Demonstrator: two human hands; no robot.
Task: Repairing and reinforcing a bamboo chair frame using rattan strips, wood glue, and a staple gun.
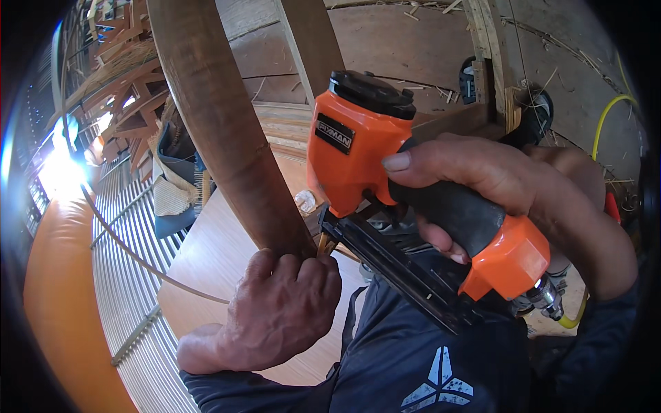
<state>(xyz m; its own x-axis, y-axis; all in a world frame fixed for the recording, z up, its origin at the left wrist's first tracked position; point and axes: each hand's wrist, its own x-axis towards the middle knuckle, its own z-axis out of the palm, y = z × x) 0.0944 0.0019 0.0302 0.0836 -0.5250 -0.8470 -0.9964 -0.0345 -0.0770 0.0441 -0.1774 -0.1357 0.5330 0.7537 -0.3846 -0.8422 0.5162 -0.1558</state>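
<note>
My right hand is wrapped around the black grip of an orange air nailer, with the thumb along its upper side. The nailer is tilted, and its black magazine slants down toward my lap. Its nose comes down close beside my left hand, near a thin light strip of wood. My left hand is closed at the lower end of a broad brown wooden pole, its knuckles up and its fingertips hidden. Whether the nose touches the wood, I cannot tell.
A yellow air hose curves along the right. A light wooden board lies beneath my left arm. Ribbed metal sheeting and an orange padded surface are at the left. Wood offcuts pile up far left; an upright post stands behind.
</note>
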